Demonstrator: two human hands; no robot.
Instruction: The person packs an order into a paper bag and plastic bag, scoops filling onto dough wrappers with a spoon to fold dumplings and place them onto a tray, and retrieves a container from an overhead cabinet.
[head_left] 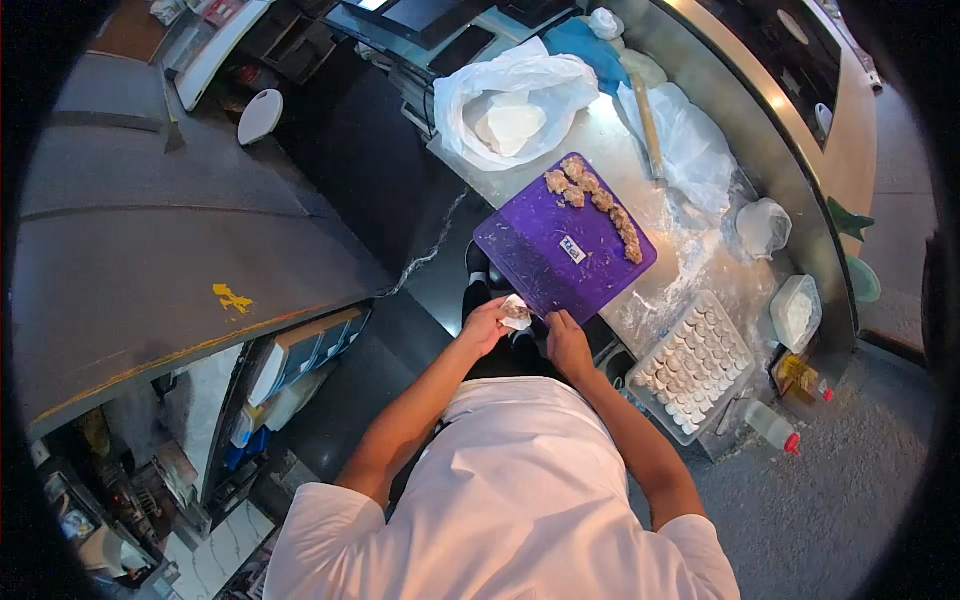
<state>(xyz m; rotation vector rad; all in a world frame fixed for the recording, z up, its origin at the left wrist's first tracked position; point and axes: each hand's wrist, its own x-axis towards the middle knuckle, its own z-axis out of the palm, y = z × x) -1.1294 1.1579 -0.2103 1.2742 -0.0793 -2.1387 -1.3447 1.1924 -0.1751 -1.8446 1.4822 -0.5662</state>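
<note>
In my left hand point(484, 328) lies a thin white dough wrapper point(508, 322) with a dab of brownish filling on it. My right hand point(567, 345) is closed beside it, at the near edge of a purple cutting board point(520, 245); what its fingers hold, if anything, is too small to make out. Lumps of pale brown minced filling point(602, 200) run in a curved row along the board's far right side. A small printed label point(572, 249) sits mid-board. To the right, a plastic tray point(742, 352) carries several rows of small white dumplings.
Behind the board stands a white plastic bag point(460, 100) with white dough or flour inside. A rolling pin point(648, 130) lies on the floury metal counter point(640, 315). Bottles point(770, 425) and a white tub point(796, 312) stand at right. A dark counter point(180, 240) runs along my left.
</note>
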